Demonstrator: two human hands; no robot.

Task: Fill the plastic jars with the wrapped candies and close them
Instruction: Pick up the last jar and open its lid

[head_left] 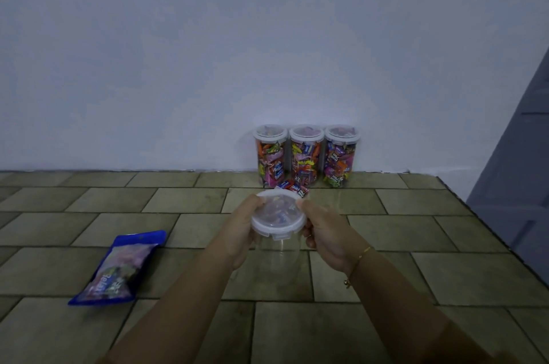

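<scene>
Lidded jar point(278, 233) between both hands

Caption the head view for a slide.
Both hands grip a lidded empty jar before three filled jars.

arms: bare, no sleeves | right wrist: thin gold chain bracelet point(358, 259), small dangling charm

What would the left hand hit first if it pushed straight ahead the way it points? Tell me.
Probably the loose candies on the floor just beyond the held jar, then the left filled jar by the wall. The left hand points forward and slightly right; depth is unclear.
</scene>
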